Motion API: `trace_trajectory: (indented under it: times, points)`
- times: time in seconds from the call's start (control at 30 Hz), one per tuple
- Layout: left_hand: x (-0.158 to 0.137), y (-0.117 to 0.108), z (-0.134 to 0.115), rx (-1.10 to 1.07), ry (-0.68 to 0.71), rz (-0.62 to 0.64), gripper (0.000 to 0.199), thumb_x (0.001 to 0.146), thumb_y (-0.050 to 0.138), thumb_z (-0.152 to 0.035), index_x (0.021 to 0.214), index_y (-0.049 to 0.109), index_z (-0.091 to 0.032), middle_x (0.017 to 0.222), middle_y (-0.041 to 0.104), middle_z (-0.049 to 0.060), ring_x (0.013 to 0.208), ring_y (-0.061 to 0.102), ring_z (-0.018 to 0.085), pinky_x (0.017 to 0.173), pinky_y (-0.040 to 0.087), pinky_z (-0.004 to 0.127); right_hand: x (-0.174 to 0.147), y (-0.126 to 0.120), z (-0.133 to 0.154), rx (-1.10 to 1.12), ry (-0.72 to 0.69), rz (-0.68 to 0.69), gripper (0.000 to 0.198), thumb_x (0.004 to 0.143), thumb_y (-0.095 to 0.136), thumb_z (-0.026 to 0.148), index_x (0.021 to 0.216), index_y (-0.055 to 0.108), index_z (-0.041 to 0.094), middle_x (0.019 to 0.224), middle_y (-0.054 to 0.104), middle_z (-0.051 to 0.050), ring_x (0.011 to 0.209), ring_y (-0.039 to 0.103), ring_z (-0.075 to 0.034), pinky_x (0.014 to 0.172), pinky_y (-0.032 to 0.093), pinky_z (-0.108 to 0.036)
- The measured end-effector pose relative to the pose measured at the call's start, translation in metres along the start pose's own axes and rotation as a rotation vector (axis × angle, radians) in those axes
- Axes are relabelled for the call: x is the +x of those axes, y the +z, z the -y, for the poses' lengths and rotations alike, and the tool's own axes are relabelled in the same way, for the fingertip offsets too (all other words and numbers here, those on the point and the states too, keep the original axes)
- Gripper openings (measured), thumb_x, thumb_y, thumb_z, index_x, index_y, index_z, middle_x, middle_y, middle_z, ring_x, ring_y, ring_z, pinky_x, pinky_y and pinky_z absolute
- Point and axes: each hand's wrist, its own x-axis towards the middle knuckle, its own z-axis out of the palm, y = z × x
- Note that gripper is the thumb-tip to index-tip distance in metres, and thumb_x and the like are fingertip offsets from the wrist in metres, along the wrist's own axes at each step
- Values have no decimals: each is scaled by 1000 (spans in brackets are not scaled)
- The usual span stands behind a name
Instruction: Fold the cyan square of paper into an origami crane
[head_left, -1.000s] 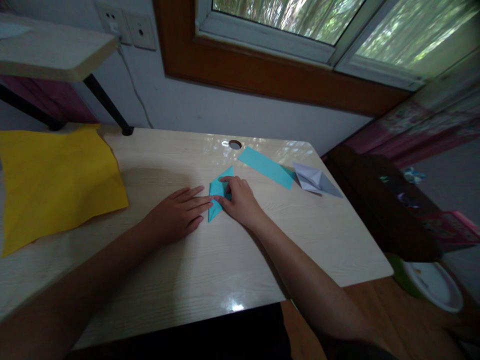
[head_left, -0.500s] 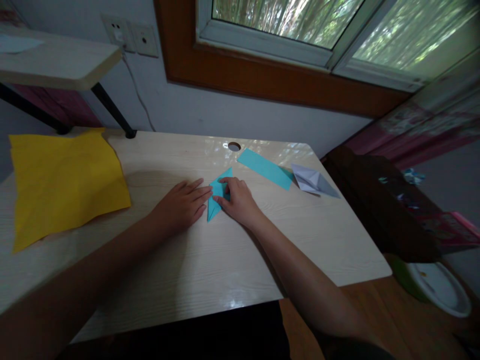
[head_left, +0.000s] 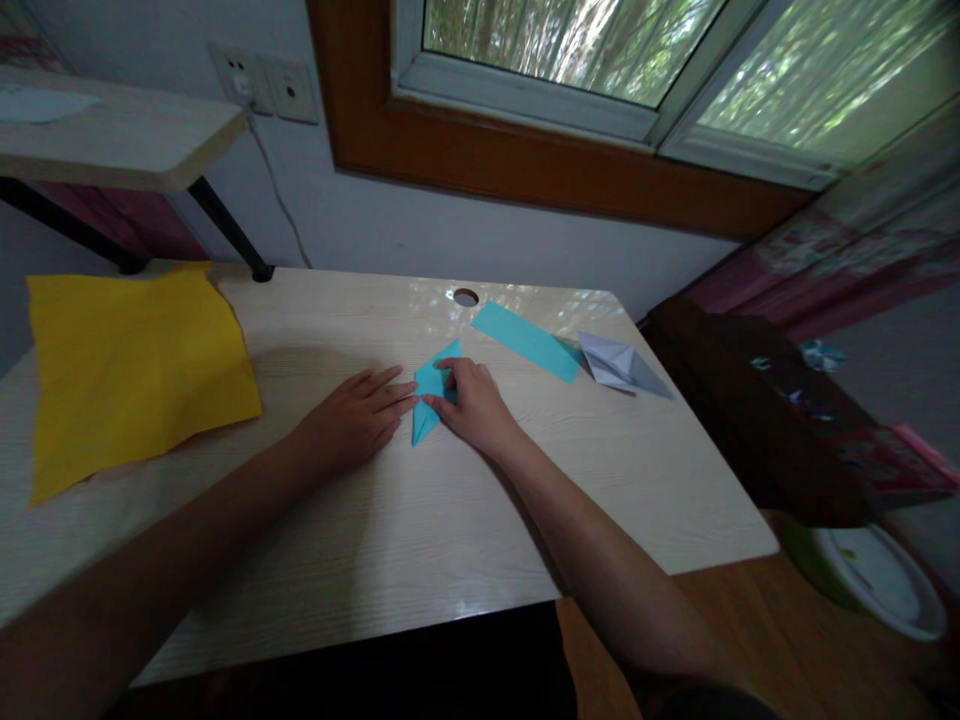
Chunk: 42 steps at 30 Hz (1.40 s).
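While left hand (head_left: 349, 418) touches folded paper (head_left: 430, 380), right hand (head_left: 478, 403) rests atop.

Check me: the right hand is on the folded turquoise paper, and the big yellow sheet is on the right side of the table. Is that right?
Not quite: the big yellow sheet is on the left side of the table, as the head view shows. The right hand is on the folded turquoise paper.
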Motion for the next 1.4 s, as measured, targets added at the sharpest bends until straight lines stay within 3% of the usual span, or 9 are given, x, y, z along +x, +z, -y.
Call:
trace_trajectory:
  times: [0.23, 0.87, 1.07, 1.4]
  points:
    - [-24, -5, -12, -26, 112, 10, 48, 98, 52, -12, 145, 55, -24, 147, 60, 6, 148, 43, 27, 121, 39, 49, 1, 0, 0, 6, -3, 8, 47, 89, 72, 38, 128, 56, 18, 111, 67, -12, 98, 58, -27, 90, 45, -43]
    - [-24, -17, 3, -192, 350, 51, 45, 97, 52, -12, 140, 58, -24, 140, 66, 7, 137, 56, 24, 111, 48, 43, 1, -1, -1, 11, 14, 20, 47, 89, 72, 39, 128, 56, 19, 108, 66, -11, 98, 58, -26, 91, 45, -43]
    - [-14, -19, -2, -248, 332, -32, 42, 97, 52, -15, 138, 60, -22, 132, 70, 9, 128, 62, 24, 107, 53, 44, 1, 0, -2, 4, -17, 5, 47, 89, 73, 38, 129, 56, 18, 107, 67, -11, 96, 58, -26, 89, 45, -42]
    - [9, 7, 5, -165, 210, -74, 34, 99, 51, -17, 130, 67, -13, 137, 67, 14, 130, 63, 24, 111, 54, 41, 2, -3, 0, 36, 10, -1, 49, 87, 75, 33, 128, 55, 17, 97, 66, -8, 93, 57, -25, 86, 46, -39]
